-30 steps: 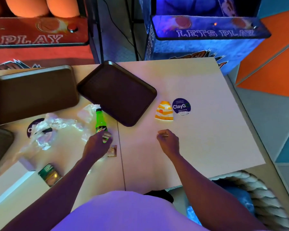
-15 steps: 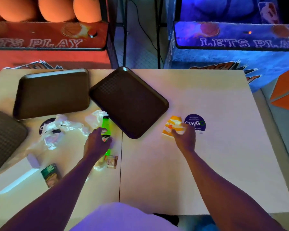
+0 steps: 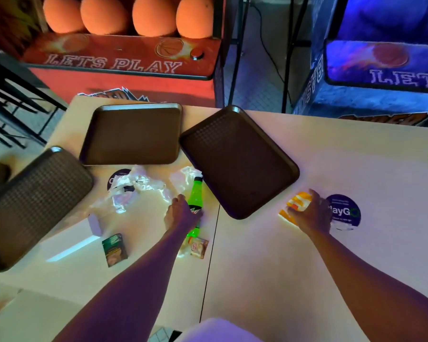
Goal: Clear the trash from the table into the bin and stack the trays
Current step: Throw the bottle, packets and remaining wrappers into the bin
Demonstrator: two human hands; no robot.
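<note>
Three dark brown trays lie on the pale table (image 3: 356,169): one at the left edge (image 3: 32,203), one at the back (image 3: 131,134), one turned diagonally in the middle (image 3: 237,161). A green soda bottle (image 3: 195,193) lies on its side below the middle tray, and my left hand (image 3: 181,214) is wrapped around its lower half. My right hand (image 3: 309,213) is closed over an orange-and-white striped wrapper (image 3: 297,201) beside a round purple sticker (image 3: 344,211). Crumpled clear plastic (image 3: 136,186), a small dark green packet (image 3: 114,249) and a tan sachet (image 3: 198,246) lie near the bottle.
Two arcade basketball machines stand behind the table, a red one (image 3: 124,60) with several orange balls and a blue one (image 3: 381,70). A black chair frame (image 3: 10,99) is at the far left. A small white box (image 3: 95,224) sits near the plastic. No bin is in view.
My right hand moved forward from the bare tabletop onto the striped wrapper and closed over it. My left hand stayed on the green bottle. The camera tilted up and left.
</note>
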